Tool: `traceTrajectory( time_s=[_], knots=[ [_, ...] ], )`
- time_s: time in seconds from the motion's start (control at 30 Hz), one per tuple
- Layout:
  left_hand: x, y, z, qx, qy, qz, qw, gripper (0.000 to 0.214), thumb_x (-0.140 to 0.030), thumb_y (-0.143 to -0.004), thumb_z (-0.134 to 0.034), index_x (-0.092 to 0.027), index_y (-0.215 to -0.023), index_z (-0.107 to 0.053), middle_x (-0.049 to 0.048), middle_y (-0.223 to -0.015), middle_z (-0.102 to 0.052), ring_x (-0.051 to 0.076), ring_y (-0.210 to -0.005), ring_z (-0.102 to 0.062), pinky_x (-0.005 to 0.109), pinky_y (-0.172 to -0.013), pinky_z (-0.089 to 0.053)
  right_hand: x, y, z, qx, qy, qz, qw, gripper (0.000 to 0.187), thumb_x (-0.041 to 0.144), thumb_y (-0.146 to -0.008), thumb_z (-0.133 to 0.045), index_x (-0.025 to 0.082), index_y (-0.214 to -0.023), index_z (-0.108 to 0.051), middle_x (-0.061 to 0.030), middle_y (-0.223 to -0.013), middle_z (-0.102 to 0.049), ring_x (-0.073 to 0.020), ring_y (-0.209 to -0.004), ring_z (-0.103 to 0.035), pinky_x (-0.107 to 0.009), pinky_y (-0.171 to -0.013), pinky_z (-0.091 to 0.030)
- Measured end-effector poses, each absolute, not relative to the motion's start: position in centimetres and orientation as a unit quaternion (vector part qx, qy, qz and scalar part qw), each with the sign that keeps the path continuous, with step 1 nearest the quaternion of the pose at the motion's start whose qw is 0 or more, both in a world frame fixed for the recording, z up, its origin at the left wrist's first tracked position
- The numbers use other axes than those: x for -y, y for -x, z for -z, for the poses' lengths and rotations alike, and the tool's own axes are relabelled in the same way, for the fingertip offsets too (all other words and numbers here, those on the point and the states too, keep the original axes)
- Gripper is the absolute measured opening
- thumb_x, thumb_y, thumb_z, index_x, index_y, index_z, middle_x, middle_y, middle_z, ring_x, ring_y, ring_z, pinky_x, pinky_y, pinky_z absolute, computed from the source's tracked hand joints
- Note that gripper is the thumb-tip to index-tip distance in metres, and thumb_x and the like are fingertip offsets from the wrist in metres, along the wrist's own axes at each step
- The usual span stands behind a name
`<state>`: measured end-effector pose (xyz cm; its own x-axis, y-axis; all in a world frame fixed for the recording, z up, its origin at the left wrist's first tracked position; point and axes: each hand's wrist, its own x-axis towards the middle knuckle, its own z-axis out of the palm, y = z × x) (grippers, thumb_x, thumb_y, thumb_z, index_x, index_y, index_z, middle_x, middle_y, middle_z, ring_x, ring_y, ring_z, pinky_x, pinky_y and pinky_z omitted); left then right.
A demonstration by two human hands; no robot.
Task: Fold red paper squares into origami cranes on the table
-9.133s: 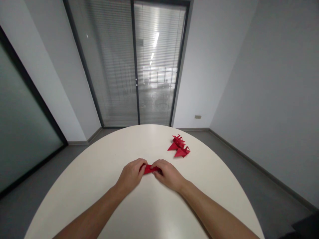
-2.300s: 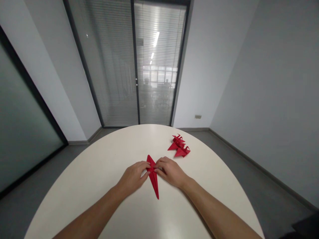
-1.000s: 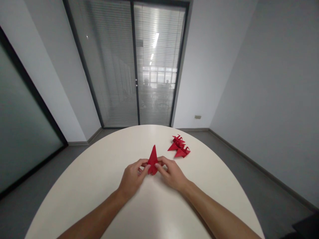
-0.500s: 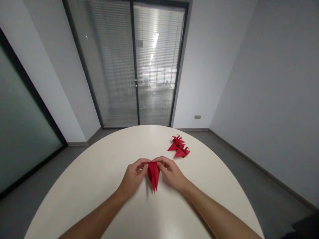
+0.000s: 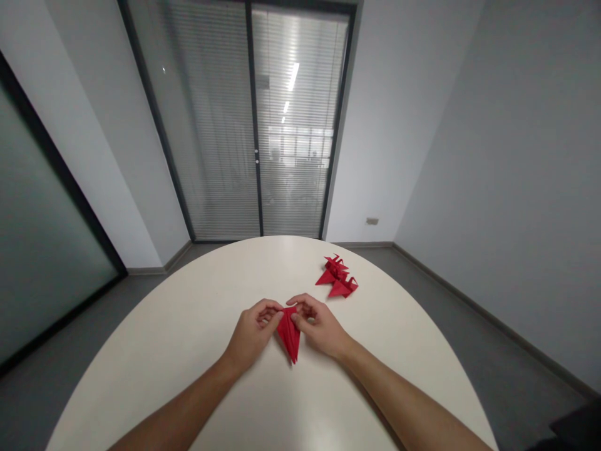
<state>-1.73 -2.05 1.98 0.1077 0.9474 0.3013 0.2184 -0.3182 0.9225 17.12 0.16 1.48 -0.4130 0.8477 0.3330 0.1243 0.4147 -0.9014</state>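
A piece of folded red origami paper, kite-shaped with its narrow points toward me, is held between my two hands above the table. My left hand pinches its upper left edge between thumb and fingers. On the other side, the thumb of my right hand presses on the upper right face, while the index finger arches over the top edge. The back of the paper and some fingertips are hidden. Beyond my right hand lie several folded red paper cranes in a close cluster.
The round white table has its curved far edge near a glass partition with blinds. Grey floor shows around it. A dark object, cut off by the frame, sits at the lower right.
The folded paper has turned slightly, and its front now shows a flatter face instead of an open centre slit. My right thumb has shifted left onto it, and the right index finger has lifted a little.
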Motion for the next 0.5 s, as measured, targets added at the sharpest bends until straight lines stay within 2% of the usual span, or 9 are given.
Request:
traceTrajectory(
  time_s=[0.17,0.3,0.5],
  knots=[
    [1.88,1.69,-1.74,-0.463,-0.648,-0.473,0.377,0.029,-0.035,-0.082,-0.063,-0.017,-0.104,-0.069,0.0039,-0.078,-0.074,0.017,-0.069,-0.068,0.027,-0.064,-0.053,-0.25,-17.03,-1.21,0.705,0.340,-0.435,0.446,0.027,0.031,-0.091,-0.061,0.021,-0.114,-0.055,0.0006,-0.084,-0.063,-0.0142,-0.073,-0.058,-0.028,-0.071,-0.045],
    [1.99,1.65,-2.00,-0.458,-0.670,-0.463,0.357,0.018,-0.031,-0.082,-0.062,-0.018,-0.090,-0.072,0.0053,-0.084,-0.076,0.018,-0.075,-0.069,0.029,-0.070,-0.055,-0.41,-17.27,-1.22,0.725,0.356,-0.401,0.433,0.024,0.033,-0.092,-0.061,0.021,-0.113,-0.058,-0.0011,-0.088,-0.066,-0.0157,-0.079,-0.061,-0.028,-0.073,-0.046],
    [1.74,1.77,-1.91,-0.468,-0.671,-0.454,0.353,0.019,-0.032,-0.081,-0.062,-0.018,-0.088,-0.073,0.0055,-0.083,-0.077,0.020,-0.076,-0.070,0.031,-0.072,-0.055,-0.23,-17.46,-1.44,0.751,0.352,-0.387,0.404,0.027,0.026,-0.090,-0.062,0.021,-0.116,-0.058,-0.0018,-0.090,-0.068,-0.0165,-0.083,-0.063,-0.029,-0.076,-0.047]
  ],
)
